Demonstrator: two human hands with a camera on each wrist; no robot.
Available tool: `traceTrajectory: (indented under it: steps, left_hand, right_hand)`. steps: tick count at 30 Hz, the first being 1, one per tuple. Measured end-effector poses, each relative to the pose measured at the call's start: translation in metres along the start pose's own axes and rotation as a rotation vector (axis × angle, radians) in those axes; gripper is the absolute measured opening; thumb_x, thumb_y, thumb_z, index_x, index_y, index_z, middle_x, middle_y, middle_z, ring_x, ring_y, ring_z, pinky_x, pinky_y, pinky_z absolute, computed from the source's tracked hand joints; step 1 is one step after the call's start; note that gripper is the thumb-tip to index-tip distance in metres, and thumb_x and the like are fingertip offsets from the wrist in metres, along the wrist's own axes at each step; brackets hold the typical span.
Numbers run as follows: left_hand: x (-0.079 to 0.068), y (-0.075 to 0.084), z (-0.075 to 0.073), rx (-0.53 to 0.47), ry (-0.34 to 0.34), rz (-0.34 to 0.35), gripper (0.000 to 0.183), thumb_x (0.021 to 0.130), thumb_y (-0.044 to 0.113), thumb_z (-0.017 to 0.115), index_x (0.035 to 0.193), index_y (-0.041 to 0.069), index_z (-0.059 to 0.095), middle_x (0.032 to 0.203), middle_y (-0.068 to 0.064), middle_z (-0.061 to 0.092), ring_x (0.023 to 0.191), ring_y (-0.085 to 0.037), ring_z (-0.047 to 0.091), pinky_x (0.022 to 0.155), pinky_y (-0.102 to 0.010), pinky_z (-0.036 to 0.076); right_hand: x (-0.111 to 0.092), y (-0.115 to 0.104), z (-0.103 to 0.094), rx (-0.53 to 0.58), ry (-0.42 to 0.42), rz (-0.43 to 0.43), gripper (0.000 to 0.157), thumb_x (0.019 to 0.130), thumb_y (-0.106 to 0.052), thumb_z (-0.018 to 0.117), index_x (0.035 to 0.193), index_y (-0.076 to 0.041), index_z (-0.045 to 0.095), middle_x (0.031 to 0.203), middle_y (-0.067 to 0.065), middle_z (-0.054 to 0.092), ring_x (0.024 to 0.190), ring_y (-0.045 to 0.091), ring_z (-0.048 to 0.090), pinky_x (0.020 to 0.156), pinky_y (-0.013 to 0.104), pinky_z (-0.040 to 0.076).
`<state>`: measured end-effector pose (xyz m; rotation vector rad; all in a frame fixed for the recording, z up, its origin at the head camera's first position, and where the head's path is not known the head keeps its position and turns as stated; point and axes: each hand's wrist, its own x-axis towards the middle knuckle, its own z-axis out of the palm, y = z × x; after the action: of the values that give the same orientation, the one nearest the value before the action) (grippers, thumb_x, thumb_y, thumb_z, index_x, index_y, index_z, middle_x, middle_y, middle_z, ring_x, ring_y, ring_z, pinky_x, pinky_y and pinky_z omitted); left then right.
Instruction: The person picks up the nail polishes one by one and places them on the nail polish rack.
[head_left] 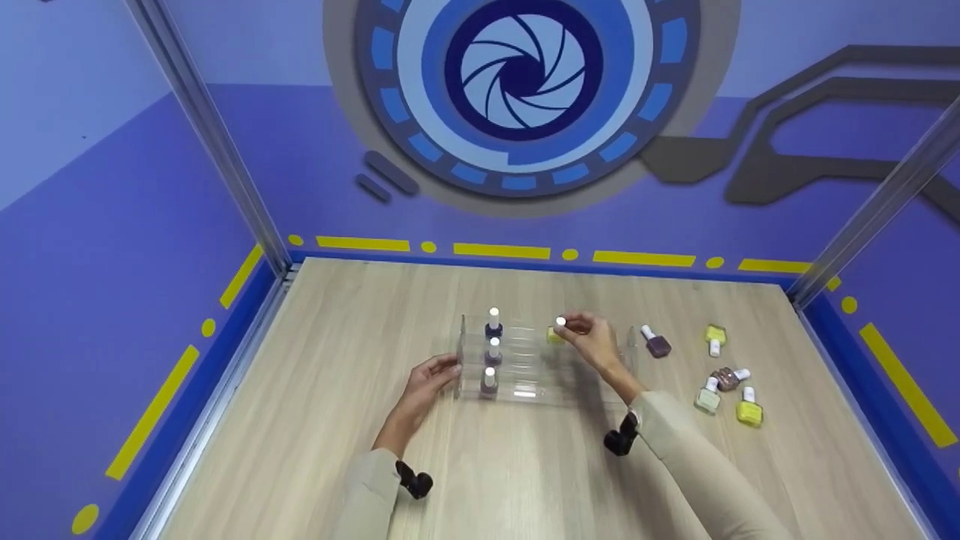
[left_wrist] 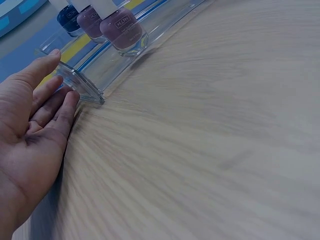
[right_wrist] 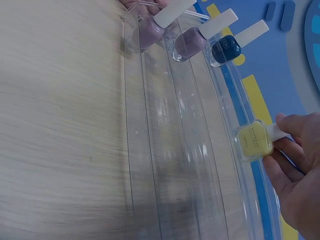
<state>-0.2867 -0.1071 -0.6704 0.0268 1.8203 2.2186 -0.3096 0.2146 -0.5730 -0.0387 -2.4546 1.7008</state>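
Observation:
A clear stepped acrylic rack stands on the table, with three nail polish bottles in a column at its left end: dark blue at the back, mauve in the middle and another mauve at the front. My right hand pinches the white cap of a yellow nail polish bottle between thumb and fingers. That bottle is at the rack's back tier, right of the dark blue one. My left hand rests its fingertips against the rack's left end panel, palm facing it.
Right of the rack lie a dark purple bottle, a yellow bottle with its cap toward me, a glittery brownish one, a pale green one and another yellow one. Blue-purple walls enclose the wooden table.

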Motion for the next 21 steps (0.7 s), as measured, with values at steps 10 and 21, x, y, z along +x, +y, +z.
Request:
traceTrajectory:
  steps: [10, 21]
  left_hand:
    - [0.0, 0.001, 0.001, 0.015, -0.016, 0.007, 0.05, 0.1, 0.018, 0.068, 0.14, -0.007, 0.052, 0.142, -0.023, 0.055, 0.117, -0.009, 0.06, 0.113, -0.036, 0.049]
    - [0.0, 0.001, 0.0, 0.002, -0.009, -0.007, 0.047, 0.099, 0.016, 0.069, 0.138, -0.005, 0.055, 0.143, -0.025, 0.055, 0.115, -0.009, 0.061, 0.113, -0.035, 0.049]
  right_hand:
    - [0.001, -0.001, -0.001, 0.07, -0.041, 0.005, 0.033, 0.086, 0.006, 0.076, 0.116, 0.015, 0.067, 0.107, 0.033, 0.073, 0.101, 0.039, 0.072, 0.074, 0.009, 0.053]
    - [-0.005, -0.035, -0.042, -0.029, -0.091, -0.039, 0.033, 0.095, -0.002, 0.071, 0.124, 0.011, 0.064, 0.122, 0.032, 0.069, 0.112, 0.043, 0.068, 0.082, 0.008, 0.053]
